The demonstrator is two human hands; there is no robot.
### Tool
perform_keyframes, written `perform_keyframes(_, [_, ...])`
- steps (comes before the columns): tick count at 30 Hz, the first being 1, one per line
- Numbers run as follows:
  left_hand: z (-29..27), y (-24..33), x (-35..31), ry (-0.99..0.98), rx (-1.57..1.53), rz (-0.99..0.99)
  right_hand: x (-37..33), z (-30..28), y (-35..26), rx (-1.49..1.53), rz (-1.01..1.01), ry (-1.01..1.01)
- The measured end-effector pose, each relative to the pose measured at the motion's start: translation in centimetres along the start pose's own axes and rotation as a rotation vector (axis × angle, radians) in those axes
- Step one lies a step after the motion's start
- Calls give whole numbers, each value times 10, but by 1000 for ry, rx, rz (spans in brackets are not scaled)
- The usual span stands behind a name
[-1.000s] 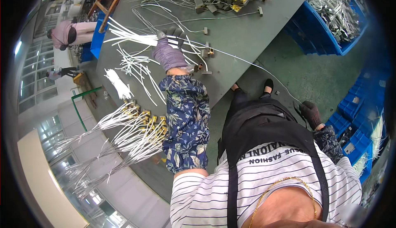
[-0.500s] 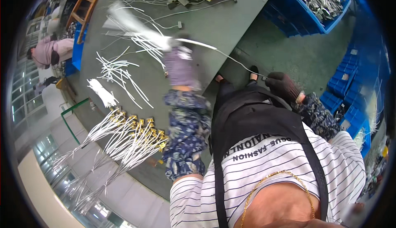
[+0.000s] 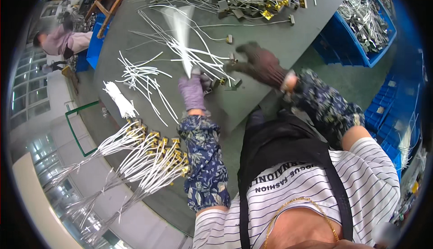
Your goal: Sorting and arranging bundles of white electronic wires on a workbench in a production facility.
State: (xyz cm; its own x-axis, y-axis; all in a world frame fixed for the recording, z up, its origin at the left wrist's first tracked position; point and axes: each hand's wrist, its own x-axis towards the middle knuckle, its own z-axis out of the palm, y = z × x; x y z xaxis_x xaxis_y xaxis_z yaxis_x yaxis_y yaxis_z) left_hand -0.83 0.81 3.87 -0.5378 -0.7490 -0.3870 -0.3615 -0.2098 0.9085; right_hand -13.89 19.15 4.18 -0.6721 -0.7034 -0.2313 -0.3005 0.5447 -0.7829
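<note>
My left hand (image 3: pixel 193 89), in a purple glove, is closed on the narrow end of a bundle of thin white tubes (image 3: pixel 179 28), which is blurred into a fan by motion. Beneath and beside it lie several wires in white sleeves (image 3: pixel 207 59) with small metal connectors (image 3: pixel 236 83) at their ends. My right hand (image 3: pixel 264 64), in a dark brown glove, hovers near those connectors with fingers apart and nothing visible in them. A single grey wire's connector (image 3: pixel 229 39) lies just beyond its fingertips.
A heap of connectors (image 3: pixel 252 1) with wires covers the table's far side. Loose white tubes (image 3: pixel 142 75), a tied white bundle (image 3: pixel 118 99) and sleeved wires with gold connectors (image 3: pixel 151 152) lie left. A blue crate (image 3: pixel 336 41) of parts stands right. A person (image 3: pixel 61 39) is far left.
My right hand has moved from beside my body to over the table and its fingers have spread. The sleeved wire stretched between my hands is no longer held there. The left hand's tube bundle has swung upright.
</note>
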Motion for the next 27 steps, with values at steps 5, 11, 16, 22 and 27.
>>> perform_keyframes(5, [-9,-20,11,-299,-490,-68,102,26,21,-341,-180,80])
perform_keyframes(11, [47,4,-7,-175,-743,-135,17,-6,26,88,-188,-178])
perform_keyframes(16, [86,5,-6,-151,-587,-207,-140,-2,114,355,120,-389])
perform_keyframes(22, [58,36,25,-34,-603,114,-257,-39,174,116,810,-424])
perform_keyframes(27, [52,70,33,-45,-623,194,-272,-49,181,233,829,-344])
